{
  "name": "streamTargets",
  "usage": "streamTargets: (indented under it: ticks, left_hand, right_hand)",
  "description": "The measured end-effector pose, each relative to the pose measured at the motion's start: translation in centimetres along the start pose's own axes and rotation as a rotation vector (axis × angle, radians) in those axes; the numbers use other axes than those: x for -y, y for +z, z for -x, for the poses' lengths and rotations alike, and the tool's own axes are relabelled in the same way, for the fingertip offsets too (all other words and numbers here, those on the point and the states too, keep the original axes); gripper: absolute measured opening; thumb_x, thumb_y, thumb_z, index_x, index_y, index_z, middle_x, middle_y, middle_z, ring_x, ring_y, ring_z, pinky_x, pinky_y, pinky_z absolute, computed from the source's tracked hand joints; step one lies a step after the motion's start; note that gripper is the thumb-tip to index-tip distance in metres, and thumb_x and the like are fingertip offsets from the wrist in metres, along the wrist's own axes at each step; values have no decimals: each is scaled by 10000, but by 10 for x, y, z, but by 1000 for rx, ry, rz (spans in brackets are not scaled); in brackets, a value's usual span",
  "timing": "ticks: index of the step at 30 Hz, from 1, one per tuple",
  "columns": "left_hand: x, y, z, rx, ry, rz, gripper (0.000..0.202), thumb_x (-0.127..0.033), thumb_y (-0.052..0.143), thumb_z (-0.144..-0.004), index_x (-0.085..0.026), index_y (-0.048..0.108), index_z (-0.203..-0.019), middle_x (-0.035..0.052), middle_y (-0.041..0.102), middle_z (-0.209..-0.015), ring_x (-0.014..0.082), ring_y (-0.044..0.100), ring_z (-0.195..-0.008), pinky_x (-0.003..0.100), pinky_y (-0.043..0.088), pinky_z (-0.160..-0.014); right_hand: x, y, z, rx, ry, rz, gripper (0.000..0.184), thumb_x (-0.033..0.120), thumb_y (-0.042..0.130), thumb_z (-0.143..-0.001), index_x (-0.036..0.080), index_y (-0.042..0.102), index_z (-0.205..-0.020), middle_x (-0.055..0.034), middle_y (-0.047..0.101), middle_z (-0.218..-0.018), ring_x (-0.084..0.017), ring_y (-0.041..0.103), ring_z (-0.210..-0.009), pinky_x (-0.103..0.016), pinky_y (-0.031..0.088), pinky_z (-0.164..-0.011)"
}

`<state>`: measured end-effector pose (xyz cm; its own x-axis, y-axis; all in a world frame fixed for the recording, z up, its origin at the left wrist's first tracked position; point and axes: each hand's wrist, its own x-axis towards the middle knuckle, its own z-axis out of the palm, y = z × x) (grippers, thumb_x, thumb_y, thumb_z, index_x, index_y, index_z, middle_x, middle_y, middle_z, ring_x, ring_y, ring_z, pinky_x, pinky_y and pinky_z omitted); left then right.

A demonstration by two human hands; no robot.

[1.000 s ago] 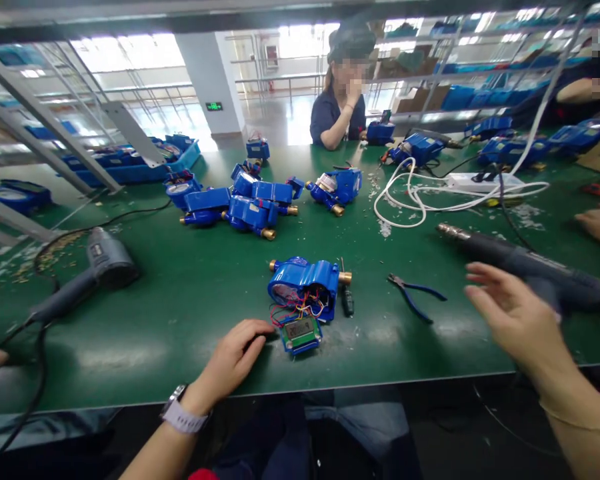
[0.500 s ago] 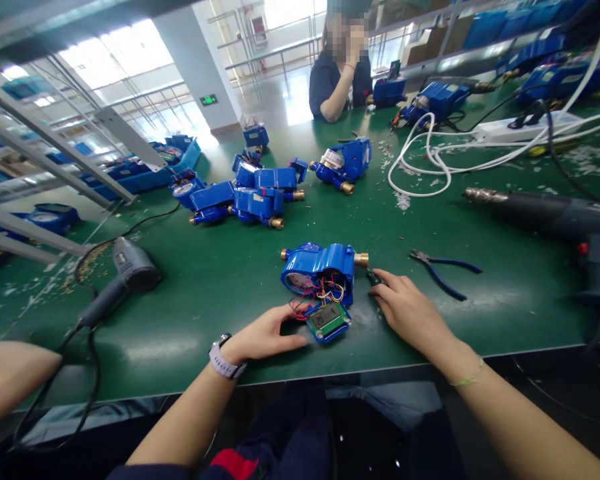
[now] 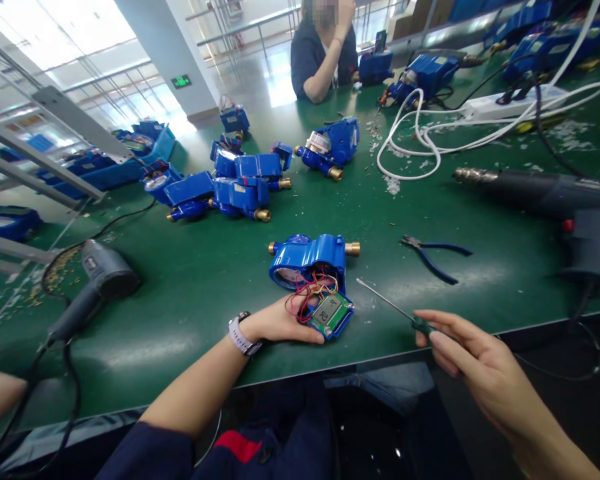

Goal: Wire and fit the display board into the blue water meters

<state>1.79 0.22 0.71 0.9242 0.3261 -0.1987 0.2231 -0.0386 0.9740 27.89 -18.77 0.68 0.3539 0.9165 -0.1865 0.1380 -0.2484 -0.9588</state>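
Note:
A blue water meter [image 3: 307,257] with brass pipe ends lies on the green bench in front of me, its housing uncovered. Red, yellow and white wires run from it to a green circuit board with a small display [image 3: 329,312]. My left hand [image 3: 285,319] grips this display board by its left side, thumb along the near edge and the other fingers partly hidden behind it. In my right hand [image 3: 460,347] is a screwdriver [image 3: 387,302], held by its dark green handle. Its thin shaft points up and left, the tip apart from the meter.
Blue-handled pliers [image 3: 437,257] lie right of the meter, with a heat gun [image 3: 540,193] beyond. Another heat gun [image 3: 107,270] rests at left. Several blue meters [image 3: 240,187] stand farther back. A white cable [image 3: 405,175] loops near a power strip [image 3: 510,101]. A person [image 3: 323,60] sits opposite.
My right hand has lifted the screwdriver from beside the meter and drawn it right and toward me. My left hand now grips the display board, which is turned slightly. The view has shifted.

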Motion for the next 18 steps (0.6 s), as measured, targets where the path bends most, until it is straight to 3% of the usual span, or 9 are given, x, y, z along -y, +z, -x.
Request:
streamTargets:
  ticks: [3, 9, 13, 18]
  left_hand:
    - [1, -1, -1, -25, 38, -11, 904, -328, 817, -685, -168, 345, -1440, 128, 556, -1359, 278, 517, -1278, 426, 384, -1121]
    - [6, 6, 5, -70, 102, -119, 896, -346, 843, -650, -184, 397, -1410, 123, 498, -1419, 289, 446, -1342, 420, 318, -1165]
    - [9, 16, 8, -43, 99, -59, 833, -342, 809, -689, -171, 413, -1402, 117, 571, -1342, 276, 530, -1265, 404, 390, -1119]
    - [8, 20, 6, -134, 149, -165, 829, -377, 823, -674, -165, 443, -1381, 135, 461, -1454, 304, 424, -1357, 431, 290, -1184]
  right_hand:
    - [10, 2, 9, 65, -19, 28, 409, 506, 596, -875, 178, 694, -1099, -70, 671, -744, -115, 469, -485, -252, 428, -456]
    - [31, 3, 15, 167, -116, 132, 292, 460, 589, -881, 240, 729, -1012, -36, 678, -690, -133, 560, -510, -220, 475, -461]
    - [30, 8, 14, 168, -150, 177, 284, 443, 576, -888, 245, 721, -1029, -47, 692, -755, -162, 631, -594, -222, 494, -481]
    - [24, 16, 13, 79, -154, 109, 289, 456, 598, -880, 234, 706, -1031, -56, 683, -766, -166, 626, -581, -232, 506, -493]
